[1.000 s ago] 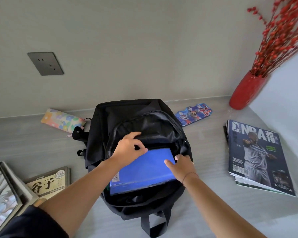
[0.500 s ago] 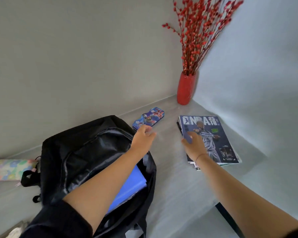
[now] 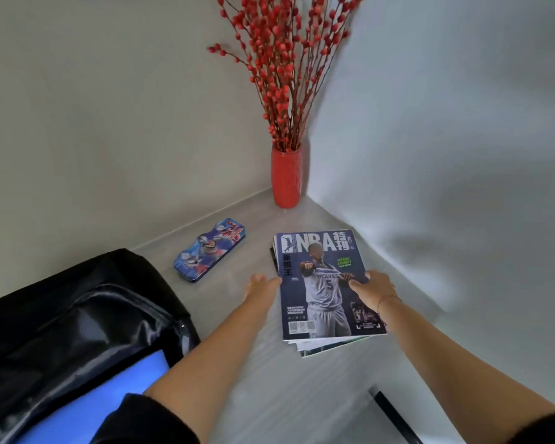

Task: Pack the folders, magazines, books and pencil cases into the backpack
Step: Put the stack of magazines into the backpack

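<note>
A small stack of magazines (image 3: 321, 302) with an NBA cover on top lies on the grey tabletop, right of centre. My left hand (image 3: 261, 288) reaches its left edge with straight fingers touching it. My right hand (image 3: 370, 290) rests on the cover's right side, thumb on top, fingers over the edge. The open black backpack (image 3: 77, 318) sits at the lower left with a blue folder (image 3: 109, 392) inside it. A blue cartoon-printed pencil case (image 3: 209, 249) lies between the backpack and the back wall.
A red vase (image 3: 286, 177) with red berry branches stands in the corner behind the magazines. Walls close the table at the back and right. The table's front edge (image 3: 394, 411) drops off at the lower right.
Both hands left the backpack and the blue folder and moved right to the magazine stack. The view swung right, so the items at the left went out of sight.
</note>
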Available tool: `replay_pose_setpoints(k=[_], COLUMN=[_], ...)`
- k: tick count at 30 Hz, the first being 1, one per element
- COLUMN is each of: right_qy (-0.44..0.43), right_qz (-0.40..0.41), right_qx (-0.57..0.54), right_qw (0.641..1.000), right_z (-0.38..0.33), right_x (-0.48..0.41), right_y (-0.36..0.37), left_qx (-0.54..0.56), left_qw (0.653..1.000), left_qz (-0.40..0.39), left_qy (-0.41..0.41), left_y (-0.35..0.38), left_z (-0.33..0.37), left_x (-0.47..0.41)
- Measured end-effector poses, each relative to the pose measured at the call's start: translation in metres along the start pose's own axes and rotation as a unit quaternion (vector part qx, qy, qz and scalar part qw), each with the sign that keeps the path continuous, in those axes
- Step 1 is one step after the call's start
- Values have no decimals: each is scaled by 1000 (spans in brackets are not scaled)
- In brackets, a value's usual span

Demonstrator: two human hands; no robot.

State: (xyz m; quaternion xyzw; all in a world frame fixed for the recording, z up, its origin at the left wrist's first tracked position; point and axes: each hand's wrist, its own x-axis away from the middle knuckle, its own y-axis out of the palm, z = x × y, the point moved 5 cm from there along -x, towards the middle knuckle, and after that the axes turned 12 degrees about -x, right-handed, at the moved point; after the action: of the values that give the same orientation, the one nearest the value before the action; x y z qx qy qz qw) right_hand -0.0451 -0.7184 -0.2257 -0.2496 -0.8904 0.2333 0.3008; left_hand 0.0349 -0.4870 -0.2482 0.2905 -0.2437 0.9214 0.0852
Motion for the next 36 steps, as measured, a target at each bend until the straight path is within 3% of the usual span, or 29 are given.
replay_pose_setpoints(k=[7,16,22,28,32,36], right_qy=[69,148,151,98,136,86], right_qz=[-37,-63,-113,-153,-187,-220], right_qx=[-35,-166,-155,-143,-280,-366], right_qw=[996,973,970,973,932,900], right_z=[18,36,37,53,30,6], right_x=[-50,-96,-102,-124,-90,-78], right_y=[-6,-1,12,28,8,1], left_qx=[112,140,124,119,139,131], left_qw=[988,979,975,989,989,987], left_qz=[-48,-29,-95,-46,-44,-65], left_qy=[-91,-143,-155,-78,-6,69], left_y=[44,55,62,61,55,36], left_z=[-2,5,7,10,16,36], left_x=[-32,-55,-60,-54,-42,-34])
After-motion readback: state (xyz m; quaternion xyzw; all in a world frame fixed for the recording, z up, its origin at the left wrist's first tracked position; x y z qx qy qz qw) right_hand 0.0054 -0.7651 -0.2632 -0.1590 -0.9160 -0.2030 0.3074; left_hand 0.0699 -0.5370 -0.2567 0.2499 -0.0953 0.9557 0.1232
